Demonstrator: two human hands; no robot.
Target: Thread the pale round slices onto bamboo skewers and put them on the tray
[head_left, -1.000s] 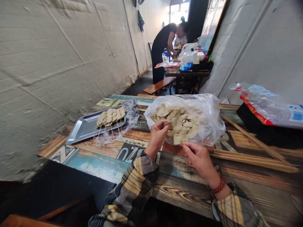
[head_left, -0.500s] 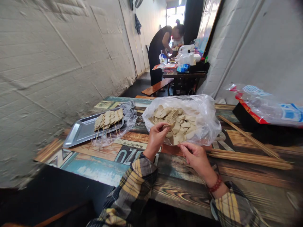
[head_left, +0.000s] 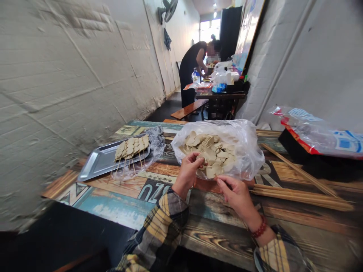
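My left hand [head_left: 188, 170] is closed in a pinch on a thin beige slice at the near edge of a heap of similar slices [head_left: 224, 155]. The heap lies in an opened clear plastic bag [head_left: 249, 151] on the table. Close beside it, my right hand [head_left: 236, 194] is closed, thumb and forefinger pinching what looks like a thin bamboo skewer, mostly hidden by the hand. Its fingertips are near a slice [head_left: 214, 170] at the bag's front. To the left, several skewers threaded with slices [head_left: 132, 146] rest on a metal tray [head_left: 95, 162], their bare ends pointing toward me.
Loose bamboo skewers [head_left: 300, 196] lie on the patterned table [head_left: 113, 204] at the right. Behind them stands a black box with a plastic package [head_left: 320, 132]. Crumpled plastic film [head_left: 155, 141] touches the tray. Farther off, a person [head_left: 193, 64] bends over another table beside a bench [head_left: 188, 109].
The view has tilted up slightly, so everything sits lower in the picture. My left hand's slice has turned and tipped down toward the heap; my right hand keeps its pinch nearly in place.
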